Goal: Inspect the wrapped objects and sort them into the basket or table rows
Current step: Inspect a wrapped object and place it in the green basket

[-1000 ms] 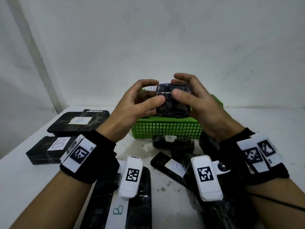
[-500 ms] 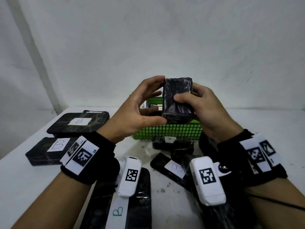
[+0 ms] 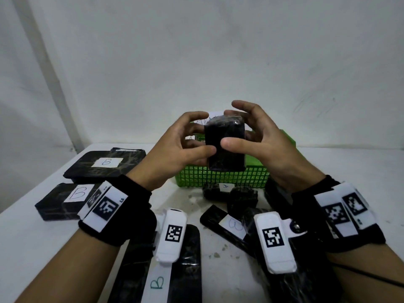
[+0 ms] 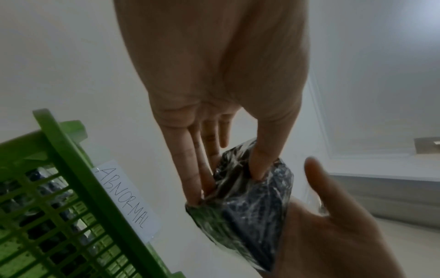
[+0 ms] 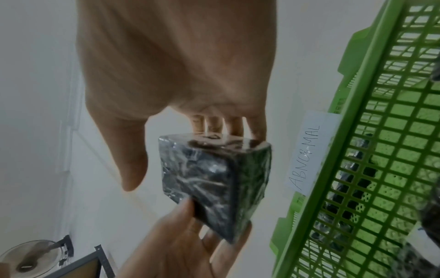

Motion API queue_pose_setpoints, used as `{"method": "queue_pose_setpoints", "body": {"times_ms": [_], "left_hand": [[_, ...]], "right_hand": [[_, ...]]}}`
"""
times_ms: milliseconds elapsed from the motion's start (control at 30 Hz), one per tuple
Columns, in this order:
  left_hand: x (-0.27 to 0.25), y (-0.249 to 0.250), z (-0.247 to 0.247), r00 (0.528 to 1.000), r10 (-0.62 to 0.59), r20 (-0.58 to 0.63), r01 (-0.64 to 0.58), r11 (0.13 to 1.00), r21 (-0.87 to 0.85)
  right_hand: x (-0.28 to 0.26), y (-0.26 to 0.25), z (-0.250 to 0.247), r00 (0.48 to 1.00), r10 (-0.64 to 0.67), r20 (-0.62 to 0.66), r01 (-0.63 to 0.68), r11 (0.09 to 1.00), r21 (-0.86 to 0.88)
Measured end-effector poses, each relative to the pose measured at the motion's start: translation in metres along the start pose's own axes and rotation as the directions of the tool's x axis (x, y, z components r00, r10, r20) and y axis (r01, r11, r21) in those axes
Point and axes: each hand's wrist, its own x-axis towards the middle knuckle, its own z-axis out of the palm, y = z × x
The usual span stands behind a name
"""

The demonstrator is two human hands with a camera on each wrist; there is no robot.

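Observation:
I hold a black block wrapped in clear film point(image 3: 225, 149) upright in both hands above the green basket point(image 3: 220, 178). My left hand point(image 3: 205, 134) pinches its left side, thumb in front and fingers behind. My right hand point(image 3: 231, 125) curls round the right side, fingers behind and thumb at the front face. In the left wrist view the thumb presses into the film of the block point(image 4: 245, 203). The right wrist view shows the block point(image 5: 214, 175) with the right fingers at its far end. No label shows on it.
The basket carries a paper tag reading ABNORMAL point(image 4: 123, 197) and holds dark wrapped things. Flat black packs marked B point(image 3: 105, 162) point(image 3: 67, 200) lie at the left. A long B pack point(image 3: 161, 270), another B pack point(image 3: 229, 226) and a small A pack point(image 3: 218, 189) lie in front.
The block has been turned from lying crosswise to standing upright with a broad face toward me. It rose briefly, then came down a little, and both hands shifted their hold.

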Motion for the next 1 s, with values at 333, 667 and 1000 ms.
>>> {"method": "queue_pose_setpoints", "body": {"times_ms": [333, 667, 1000], "left_hand": [[0.0, -0.001, 0.003, 0.979, 0.2, 0.039, -0.203, 0.971, 0.127], [-0.003, 0.003, -0.009, 0.982, 0.164, 0.095, -0.171, 0.983, 0.068], [0.004, 0.005, -0.018, 0.976, 0.16, -0.149, -0.154, 0.987, 0.053]], "right_hand": [[-0.001, -0.003, 0.006, 0.977, 0.213, 0.001, -0.213, 0.976, 0.05], [-0.006, -0.006, 0.002, 0.984, 0.027, -0.177, -0.064, 0.976, -0.21], [-0.012, -0.02, -0.019, 0.996, -0.072, 0.06, 0.086, 0.958, -0.272]]}}
